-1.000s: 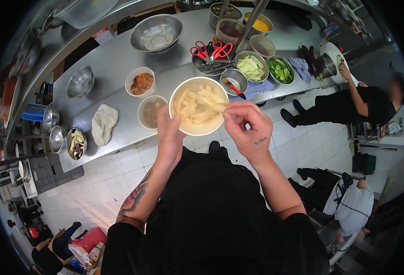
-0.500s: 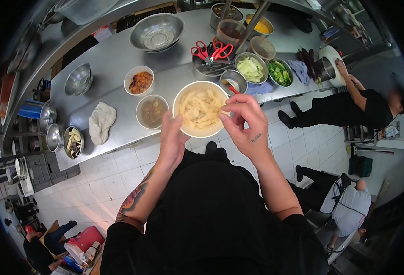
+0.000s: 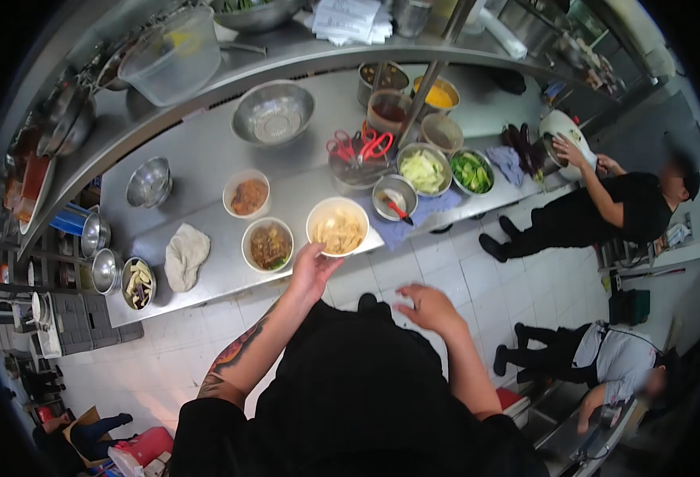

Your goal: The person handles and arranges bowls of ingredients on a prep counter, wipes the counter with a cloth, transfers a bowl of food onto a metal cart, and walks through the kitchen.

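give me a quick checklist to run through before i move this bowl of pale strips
1. Left hand on the white bowl: ok, it holds the near side.
2. Right hand free: ok, apart from the bowl, nothing seen in it.
3. Pale strips inside the rim: ok.
4. White bowl resting fully on the table: cannot tell, it shows at the near edge and its base is hidden.
5. Red-handled tool wholly inside the small metal bowl: not ok, its handle pokes over the rim.
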Available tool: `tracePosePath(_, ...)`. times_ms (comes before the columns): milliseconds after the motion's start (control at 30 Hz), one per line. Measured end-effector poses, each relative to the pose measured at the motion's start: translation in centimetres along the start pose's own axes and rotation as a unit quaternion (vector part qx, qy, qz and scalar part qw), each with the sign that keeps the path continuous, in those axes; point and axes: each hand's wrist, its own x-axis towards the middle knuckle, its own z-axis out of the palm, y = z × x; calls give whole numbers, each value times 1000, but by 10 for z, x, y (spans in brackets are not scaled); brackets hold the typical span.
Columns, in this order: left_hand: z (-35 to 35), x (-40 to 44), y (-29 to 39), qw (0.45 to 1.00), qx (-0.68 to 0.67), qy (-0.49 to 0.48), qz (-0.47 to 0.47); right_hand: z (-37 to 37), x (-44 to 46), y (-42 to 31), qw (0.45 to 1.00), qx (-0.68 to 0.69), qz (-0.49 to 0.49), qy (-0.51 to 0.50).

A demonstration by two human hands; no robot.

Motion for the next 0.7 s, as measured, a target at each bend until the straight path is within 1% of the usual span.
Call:
tracePosePath(33,-4,10,-3,1000,-5,7,-10,10,-3,15,999,-21,16,-41)
tracePosePath(100,1,16,-2,1000,-15,14,-9,15,-10,28,997,-10,39,-59)
tracePosePath(167,7,17,-4,999,0,4,53,12,-17,31,997,28,68,-28)
tracePosePath(200,5,21,-8,998,16,-5,67,12,-19,34,997,28,66,-25)
tracePosePath(233,-4,28,-14,997,17,-7,72,13,-21,41,994,54,92,-11)
tracePosePath(267,-11,33,-21,998,16,15,55,15,-22,48,989,82,119,0)
tracePosePath(300,-20,36,-29,998,16,36,38,17,-24,56,990,83,117,2)
tracePosePath(333,-19,28,-34,999,30,37,17,21,-24,66,990,61,125,5)
tracePosePath(367,-23,23,-39,999,32,37,19,24,-24,75,990,39,134,8)
tracePosePath(433,-31,12,-48,997,68,1,-36,28,-26,91,990,46,134,10)
tracePosePath(500,-34,-8,-49,994,95,-8,-47,39,-25,114,989,54,135,12)
tracePosePath(567,-55,-16,-52,977,202,-20,-68,69,-19,155,966,205,159,17)
tracePosePath(600,-64,-21,-55,976,206,-20,-70,89,-18,180,965,208,161,18)
tracePosePath(633,-74,-28,-58,956,290,13,-33,117,-18,210,922,322,213,24)
tracePosePath(667,-87,-35,-61,928,370,46,7,147,-19,244,865,428,260,28)
tracePosePath(700,-121,-35,-70,928,370,47,5,198,-30,294,872,381,306,29)
